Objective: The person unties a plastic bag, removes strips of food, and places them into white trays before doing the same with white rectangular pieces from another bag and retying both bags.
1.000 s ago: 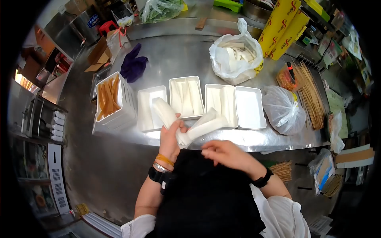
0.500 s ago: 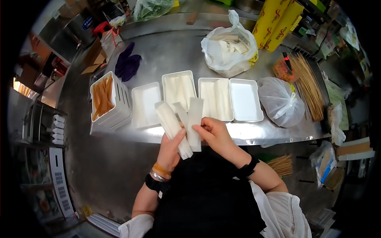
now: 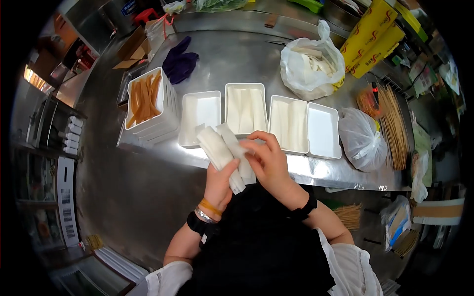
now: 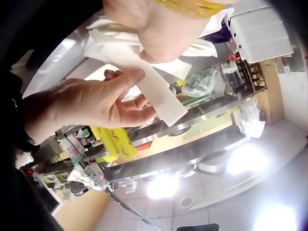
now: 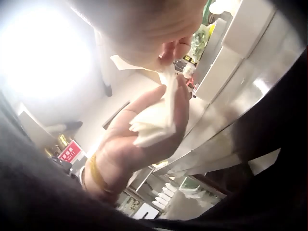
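Left hand (image 3: 217, 187): fingers curled round a bundle of flat white strips (image 3: 215, 148), thumb on top.
Right hand (image 3: 270, 165): fingers bent, thumb and fingertips pinching one strip (image 3: 231, 140) beside the bundle.
Strips' position: held over the near edge of the metal table (image 3: 232, 59), before the white trays (image 3: 228, 109).

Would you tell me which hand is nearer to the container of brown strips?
Left. The left hand, holding white strips, is to the right of the container; the right hand is farther right.
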Demonstrator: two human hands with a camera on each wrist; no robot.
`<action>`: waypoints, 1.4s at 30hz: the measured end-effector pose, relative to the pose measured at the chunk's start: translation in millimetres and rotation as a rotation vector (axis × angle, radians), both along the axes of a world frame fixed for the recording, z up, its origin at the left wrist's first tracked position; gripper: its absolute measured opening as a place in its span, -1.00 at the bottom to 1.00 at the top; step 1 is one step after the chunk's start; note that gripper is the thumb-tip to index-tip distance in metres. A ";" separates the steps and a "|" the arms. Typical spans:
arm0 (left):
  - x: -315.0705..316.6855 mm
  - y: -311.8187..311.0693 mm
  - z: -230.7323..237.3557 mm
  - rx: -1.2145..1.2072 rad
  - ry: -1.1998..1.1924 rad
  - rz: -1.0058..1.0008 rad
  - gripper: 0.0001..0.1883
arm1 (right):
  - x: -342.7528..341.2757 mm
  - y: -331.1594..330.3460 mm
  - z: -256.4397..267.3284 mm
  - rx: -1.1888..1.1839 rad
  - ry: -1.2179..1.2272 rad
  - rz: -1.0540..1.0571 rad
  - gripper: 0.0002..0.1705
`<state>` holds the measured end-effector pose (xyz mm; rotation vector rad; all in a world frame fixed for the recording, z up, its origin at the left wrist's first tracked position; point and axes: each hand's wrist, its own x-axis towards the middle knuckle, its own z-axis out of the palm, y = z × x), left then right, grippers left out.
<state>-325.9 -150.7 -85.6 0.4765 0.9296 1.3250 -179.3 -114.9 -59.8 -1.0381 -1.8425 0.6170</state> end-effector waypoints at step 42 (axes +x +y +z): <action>-80.7 -45.7 -5.0 0.026 -0.043 0.143 -0.61 | -114.5 128.7 -12.3 0.239 -0.418 -0.089 -0.59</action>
